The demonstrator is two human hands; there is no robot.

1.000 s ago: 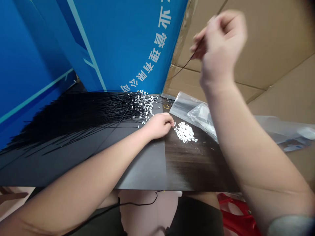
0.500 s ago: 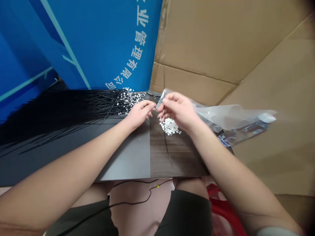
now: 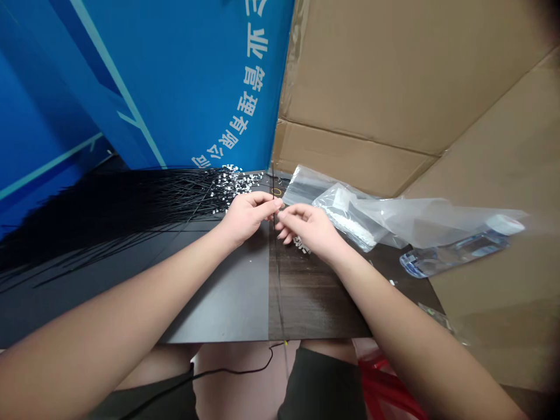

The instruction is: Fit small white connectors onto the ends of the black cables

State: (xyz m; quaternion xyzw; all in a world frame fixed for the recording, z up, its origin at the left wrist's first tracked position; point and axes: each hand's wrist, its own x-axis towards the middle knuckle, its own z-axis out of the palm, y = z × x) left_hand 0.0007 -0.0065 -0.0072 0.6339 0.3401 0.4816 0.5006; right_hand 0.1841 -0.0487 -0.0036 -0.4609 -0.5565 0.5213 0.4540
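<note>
My left hand and my right hand meet fingertip to fingertip over a dark board. Both pinch a thin black strand that runs from their fingertips toward the board's near edge. The left fingers also seem to pinch a tiny white piece, too small to be sure. A heap of small white pieces lies under my right hand, mostly hidden by it. To the left spreads a large fan of black strands with white pieces on their ends.
Clear plastic bags and a plastic bottle lie right of my hands. A blue printed panel and cardboard boxes stand behind the board. A red object and a thin black cable are below the board, by my legs.
My right hand came down from high in the air with the black strand and joined my left hand at the board. The strand now hangs straight toward me.
</note>
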